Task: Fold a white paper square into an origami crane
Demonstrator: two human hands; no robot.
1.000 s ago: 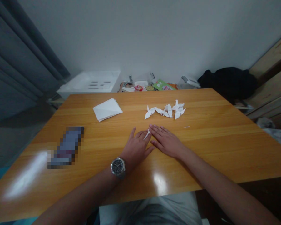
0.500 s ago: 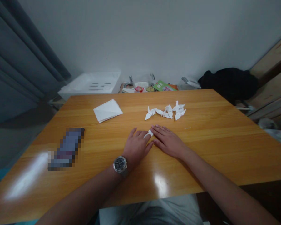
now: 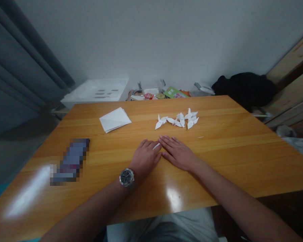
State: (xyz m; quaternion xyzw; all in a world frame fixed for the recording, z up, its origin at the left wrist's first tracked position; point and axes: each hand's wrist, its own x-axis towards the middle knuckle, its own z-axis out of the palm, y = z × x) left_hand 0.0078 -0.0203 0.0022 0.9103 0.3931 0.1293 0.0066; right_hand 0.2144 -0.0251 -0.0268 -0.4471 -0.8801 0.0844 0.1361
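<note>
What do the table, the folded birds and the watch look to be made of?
Table: wood or wood-look laminate, glossy; grain lines and bright light glare show. Folded birds: thin white paper, matte, with sharp creased points. Watch: seemingly metal, a silvery case round a dark dial; its band is hidden.

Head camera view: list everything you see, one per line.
table: one, orange-brown wood, centre
paper stack: one, white, table, far left
folded paper figures: several, clustered, white, table, far middle
paper piece: one, white, between the two hands' fingertips
pixelated object: one, bluish, table, left side
bin: one, white, beyond the table's far left edge
bundle: one, black, beyond the far right corner
curtain: one, grey, left
wristwatch: one, silver with dark dial, left wrist
left hand: one, bare, flat on the table, touching the paper piece
right hand: one, bare, flat on the table beside the left
</note>
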